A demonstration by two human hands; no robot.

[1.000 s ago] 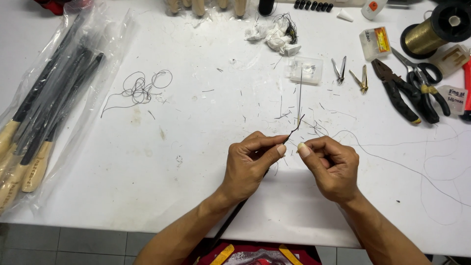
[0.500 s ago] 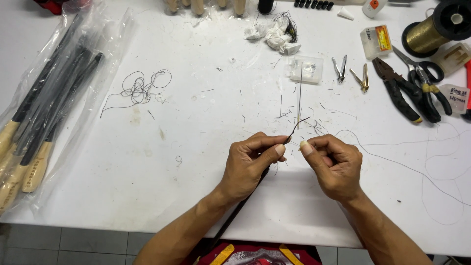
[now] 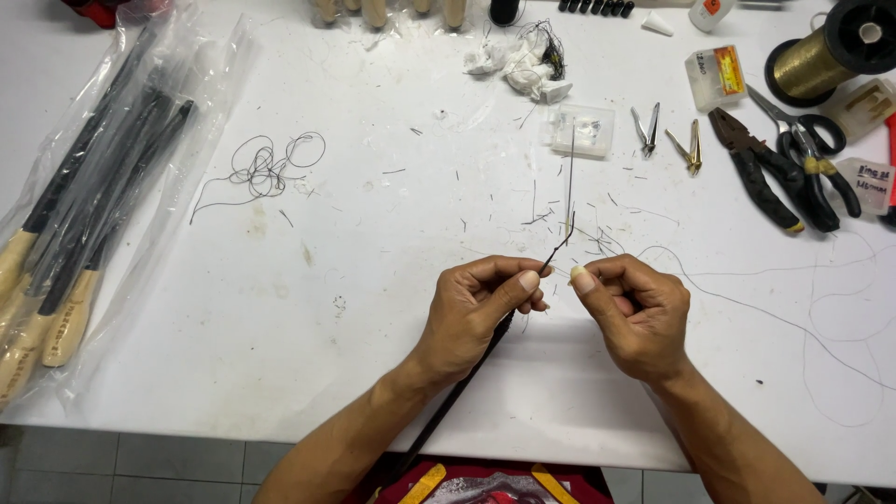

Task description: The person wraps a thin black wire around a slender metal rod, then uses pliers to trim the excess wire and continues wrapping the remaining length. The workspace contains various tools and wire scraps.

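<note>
Left hand (image 3: 476, 313): thumb and forefinger pinched on a thin black tapered rod (image 3: 467, 378), whose fine tip rises just past the fingers, over the table's (image 3: 373, 280) near middle. Right hand (image 3: 635, 317): fingers curled, thumb pressed to forefinger, apparently pinching a fine dark thread (image 3: 747, 303) trailing toward the right edge.

Risk, as judged: the slender tip could bend or snap under sideways pressure; the thread could slip or snag on scattered clippings.

Count: one rod in hand, one black pliers (image 3: 758, 182), one black-handled scissors (image 3: 810, 154), one gold thread spool (image 3: 826, 58), two small nippers (image 3: 667, 138).
</note>
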